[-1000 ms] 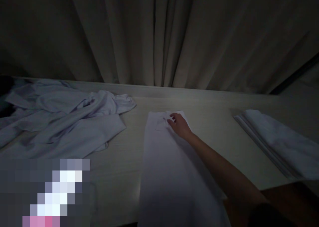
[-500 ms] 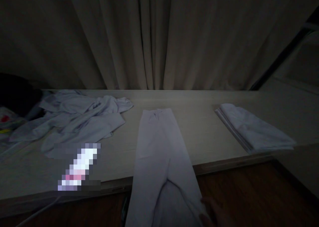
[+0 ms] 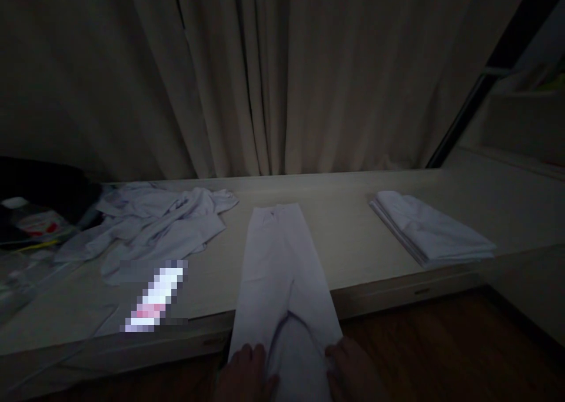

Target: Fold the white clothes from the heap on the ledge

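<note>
1. Dim light, head view looking down over a pale worktop (image 3: 371, 261) with a curtain (image 3: 273, 96) hanging behind.
2. White trousers (image 3: 278, 261) laid flat down the middle, waistband toward the curtain, legs spilling over the near edge of the worktop.
3. Left hand (image 3: 245, 372) at the bottom of the frame, touching the left trouser leg below the edge; grip looks closed on the fabric, though too dark to be certain.
4. Right hand (image 3: 353, 369) on the other side, touching the right trouser leg; same story, fingers seemingly pinching cloth.
5. Crumpled white garments (image 3: 163, 225) heaped to the left, well apart from the trousers.
6. Folded stack (image 3: 430, 234) sitting neat on the right, near the front edge.
7. Blurred-out patch near the left front; dark clutter at far left, too dim to name.
8. Risk: uneven pull from the two hands, likely skewing the legs and creasing the flat part on the worktop.
9. Risk: much of the cloth hanging past the edge, so a loosened hold could let the whole garment slide to the floor (image 3: 441, 355).
10. Risk: poor light, easy to miss a fold line or a twisted hem.
</note>
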Available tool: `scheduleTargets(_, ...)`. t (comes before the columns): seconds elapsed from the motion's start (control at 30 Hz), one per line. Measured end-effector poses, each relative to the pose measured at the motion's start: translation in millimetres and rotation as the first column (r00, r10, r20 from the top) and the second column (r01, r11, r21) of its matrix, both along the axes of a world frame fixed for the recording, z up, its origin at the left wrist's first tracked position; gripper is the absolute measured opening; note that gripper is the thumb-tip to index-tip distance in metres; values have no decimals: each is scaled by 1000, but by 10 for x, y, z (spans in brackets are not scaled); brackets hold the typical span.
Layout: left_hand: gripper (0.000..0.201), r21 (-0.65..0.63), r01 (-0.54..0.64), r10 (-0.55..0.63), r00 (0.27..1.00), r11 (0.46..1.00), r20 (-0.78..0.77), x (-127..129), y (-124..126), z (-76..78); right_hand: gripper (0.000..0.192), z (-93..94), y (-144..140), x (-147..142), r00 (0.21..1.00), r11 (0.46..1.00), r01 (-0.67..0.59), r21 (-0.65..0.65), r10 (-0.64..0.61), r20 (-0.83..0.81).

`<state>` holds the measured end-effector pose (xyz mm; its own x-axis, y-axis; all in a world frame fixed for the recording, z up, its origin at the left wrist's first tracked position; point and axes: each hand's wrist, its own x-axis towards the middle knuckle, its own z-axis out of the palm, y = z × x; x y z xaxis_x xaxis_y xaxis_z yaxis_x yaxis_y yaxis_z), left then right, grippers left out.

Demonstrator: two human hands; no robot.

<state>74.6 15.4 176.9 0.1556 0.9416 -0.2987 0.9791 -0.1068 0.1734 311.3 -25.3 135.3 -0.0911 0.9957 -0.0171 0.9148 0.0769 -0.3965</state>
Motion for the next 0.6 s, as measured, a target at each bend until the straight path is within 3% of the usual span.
scheduleTargets(0.17,35,-23,55,-57,996,998,-67,-18,11,-10,36,104,102,-19,997,994,-41,-98,47,63)
scheduleTargets(0.33,37,18,20,-19,999,1000,-26,-90,58,92,34,124,89,-34,999,1000,-22,-21,23,32)
scheduleTargets(0.47,43,243,62,-75,996,968,47,191,495,183,32,131,149,-102,994,995,-102,0,102,36)
scheduleTargets(0.53,49,325,85,-108,993,942,52,349,806,144,32,110,186,-144,990,992,-116,-52,120,76)
scheduleTargets(0.6,54,314,87,-102,994,945,29,430,1095,40,33,54,211,-171,983,988,-119,-98,131,126)
